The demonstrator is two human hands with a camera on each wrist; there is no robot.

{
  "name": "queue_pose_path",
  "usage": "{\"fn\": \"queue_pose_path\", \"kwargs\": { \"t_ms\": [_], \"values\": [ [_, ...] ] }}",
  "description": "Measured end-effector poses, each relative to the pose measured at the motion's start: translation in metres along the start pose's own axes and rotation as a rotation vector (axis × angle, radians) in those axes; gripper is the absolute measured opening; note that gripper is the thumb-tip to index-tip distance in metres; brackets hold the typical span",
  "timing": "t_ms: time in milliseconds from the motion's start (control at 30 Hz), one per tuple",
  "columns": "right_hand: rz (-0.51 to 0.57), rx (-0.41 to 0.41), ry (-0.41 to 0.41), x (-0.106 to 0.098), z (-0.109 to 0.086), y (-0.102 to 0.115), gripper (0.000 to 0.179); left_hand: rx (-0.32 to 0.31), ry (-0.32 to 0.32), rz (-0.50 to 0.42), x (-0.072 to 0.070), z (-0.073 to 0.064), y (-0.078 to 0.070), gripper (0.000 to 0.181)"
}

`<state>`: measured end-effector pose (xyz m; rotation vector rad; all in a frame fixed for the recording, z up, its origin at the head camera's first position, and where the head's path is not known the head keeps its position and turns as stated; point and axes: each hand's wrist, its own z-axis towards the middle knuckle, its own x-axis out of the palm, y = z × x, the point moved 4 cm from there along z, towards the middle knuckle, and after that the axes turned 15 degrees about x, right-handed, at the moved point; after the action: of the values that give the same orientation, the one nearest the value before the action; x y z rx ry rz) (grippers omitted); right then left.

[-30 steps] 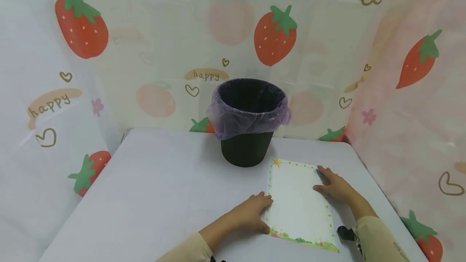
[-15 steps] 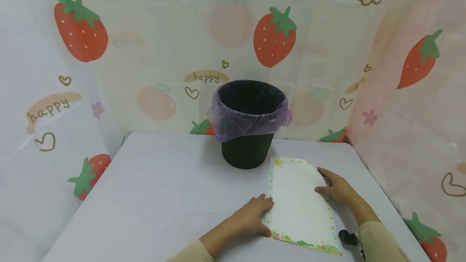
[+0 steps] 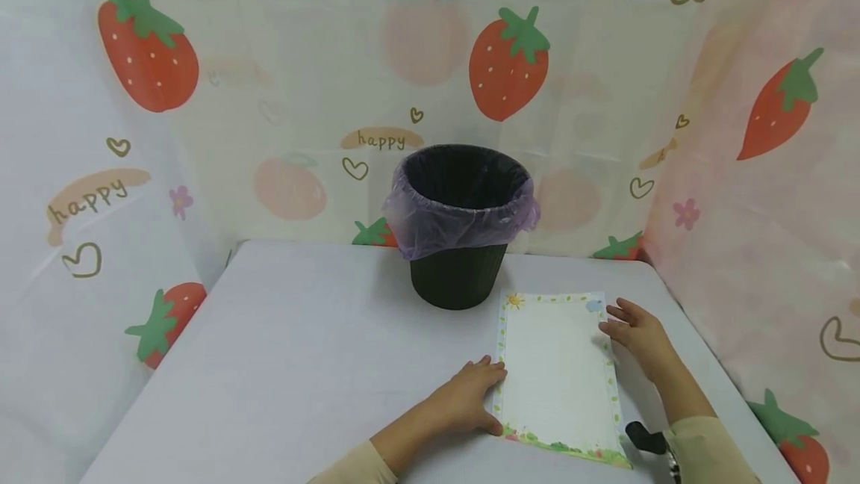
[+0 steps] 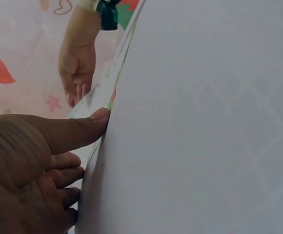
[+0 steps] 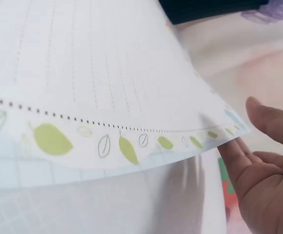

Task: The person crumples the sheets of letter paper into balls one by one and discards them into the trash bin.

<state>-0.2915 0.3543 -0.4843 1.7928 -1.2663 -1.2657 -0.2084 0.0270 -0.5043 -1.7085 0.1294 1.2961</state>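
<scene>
A sheet of lined stationery paper lies on the right part of the table, its border printed with leaves, a sun, a cloud and grass. At its lower left edge my left hand rests, fingers along the side and thumb at the corner. In the left wrist view the thumb touches the paper's edge. Beside the upper right corner is my right hand, thumb and fingers spread. The right wrist view has its fingers right at the raised paper edge, partly hidden behind it, with the thumb apart.
A black trash bin lined with a purple plastic bag stands behind the paper, near the back of the white table. Strawberry-printed curtains hang at the back and both sides. A black device sits by the right wrist.
The paper's upper right corner, curled up half a second ago, lies flatter now. My right hand has loosened from it and shifted slightly right and away. The left hand has stayed in place.
</scene>
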Motion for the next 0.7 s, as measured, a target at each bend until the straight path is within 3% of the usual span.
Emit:
{"fn": "queue_pose_path", "kwargs": {
  "t_ms": [100, 333, 700],
  "values": [
    [0.049, 0.053, 0.003, -0.002, -0.001, -0.002, 0.083, -0.005, -0.001, 0.000, -0.001, 0.000, -0.001, 0.095],
    [-0.013, 0.125, -0.043, -0.002, -0.002, -0.010, 0.068, -0.016, 0.001, 0.010, -0.002, 0.000, 0.000, 0.095],
    [-0.046, 0.087, -0.139, -0.002, -0.016, -0.011, 0.054, -0.006, -0.014, -0.012, -0.003, 0.000, -0.002, 0.098]
  ]
}}
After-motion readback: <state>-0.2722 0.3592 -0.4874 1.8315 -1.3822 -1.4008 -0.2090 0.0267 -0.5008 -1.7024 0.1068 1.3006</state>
